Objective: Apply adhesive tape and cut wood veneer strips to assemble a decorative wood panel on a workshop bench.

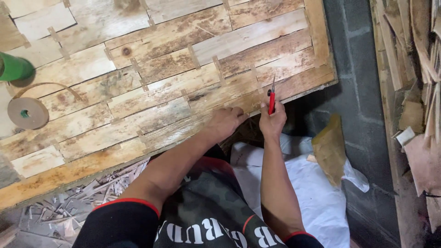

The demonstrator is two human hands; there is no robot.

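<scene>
A large sheet of patched wood veneer lies flat, its pieces joined by short strips of brown tape. My left hand presses on the sheet near its front edge, fingers curled down on the wood. Just to its right, my right hand is closed on a red-handled cutter with its blade pointing up over the veneer's edge. Both hands are close together at the sheet's near right side.
A roll of brown paper tape with a loose tail lies at the left. A green object sits above it. Veneer scraps litter the floor below. White sacks lie at the right. Stacked veneer leans by a grey block wall.
</scene>
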